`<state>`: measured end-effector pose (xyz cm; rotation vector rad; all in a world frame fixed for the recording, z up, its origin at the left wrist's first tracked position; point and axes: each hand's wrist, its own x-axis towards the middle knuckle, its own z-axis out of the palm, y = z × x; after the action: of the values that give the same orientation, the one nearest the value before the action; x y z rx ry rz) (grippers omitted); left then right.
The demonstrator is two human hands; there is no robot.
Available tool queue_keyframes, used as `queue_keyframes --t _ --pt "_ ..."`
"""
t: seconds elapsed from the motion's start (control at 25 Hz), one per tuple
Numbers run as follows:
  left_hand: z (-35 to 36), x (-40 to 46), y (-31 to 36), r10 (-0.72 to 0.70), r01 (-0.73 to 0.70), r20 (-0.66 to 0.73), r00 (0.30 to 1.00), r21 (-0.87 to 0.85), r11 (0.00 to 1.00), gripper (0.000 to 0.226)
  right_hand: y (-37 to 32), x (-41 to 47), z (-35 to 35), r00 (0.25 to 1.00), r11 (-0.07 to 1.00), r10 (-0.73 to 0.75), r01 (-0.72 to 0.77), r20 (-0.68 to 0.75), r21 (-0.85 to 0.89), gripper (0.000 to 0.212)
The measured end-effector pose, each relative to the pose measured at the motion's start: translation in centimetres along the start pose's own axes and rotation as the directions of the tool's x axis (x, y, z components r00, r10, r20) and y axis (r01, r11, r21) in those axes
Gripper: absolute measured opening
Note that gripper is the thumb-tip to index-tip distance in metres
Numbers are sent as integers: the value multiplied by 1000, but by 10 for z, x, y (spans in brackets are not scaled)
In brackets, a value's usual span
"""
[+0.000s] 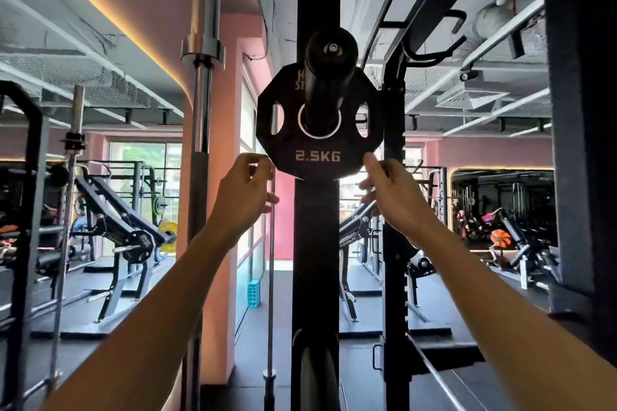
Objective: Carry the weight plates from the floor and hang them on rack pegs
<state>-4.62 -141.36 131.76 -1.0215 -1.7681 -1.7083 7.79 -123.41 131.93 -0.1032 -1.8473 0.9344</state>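
Note:
A black weight plate [317, 157] marked 2.5KG hangs by its centre hole on a black peg [329, 77]. The peg sticks out toward me from the black rack upright [315, 260]. My left hand [243, 193] is raised just beside the plate's lower left edge, fingers loosely curled, holding nothing. My right hand [387, 192] is at the lower right edge. Its thumb tip is at the rim and its fingers are spread below the plate. Whether it touches the plate is unclear.
An upright barbell [200, 117] stands left of the rack, with a thinner bar [269, 277] beside it. A second black upright [394, 243] and a wide post [581, 143] stand on the right. A dark round shape [315, 377] sits low on the rack. Benches and machines fill the background.

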Motion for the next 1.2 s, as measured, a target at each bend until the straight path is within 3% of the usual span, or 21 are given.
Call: queue_keyframes --t 0.32,0.44,0.68,0.84,1.0,1.12,1.2 --pt "-24 -174 -37 -323 307 189 927 109 946 21 36 -162 -14 959 973 214 -193 185 -125 22" --pt "-33 -231 -48 -398 374 229 888 142 917 14 49 -224 -19 922 937 325 -284 212 -203 28" --pt "-53 -341 -87 -588 530 346 731 253 809 28 73 -365 -19 786 799 577 -487 223 -354 30" --pt "-76 -437 -118 -692 580 448 567 379 721 27 80 -466 -15 677 676 717 -616 167 -405 23" --pt "-106 -534 -131 -749 561 549 370 510 652 23 74 -570 -17 550 544 826 -723 122 -426 28" --pt "-124 -600 -127 -785 488 589 190 637 596 33 61 -656 -26 398 388 915 -812 73 -435 30" --pt "-132 -639 -119 -789 425 609 84 694 581 28 51 -711 -36 277 267 960 -855 45 -444 35"
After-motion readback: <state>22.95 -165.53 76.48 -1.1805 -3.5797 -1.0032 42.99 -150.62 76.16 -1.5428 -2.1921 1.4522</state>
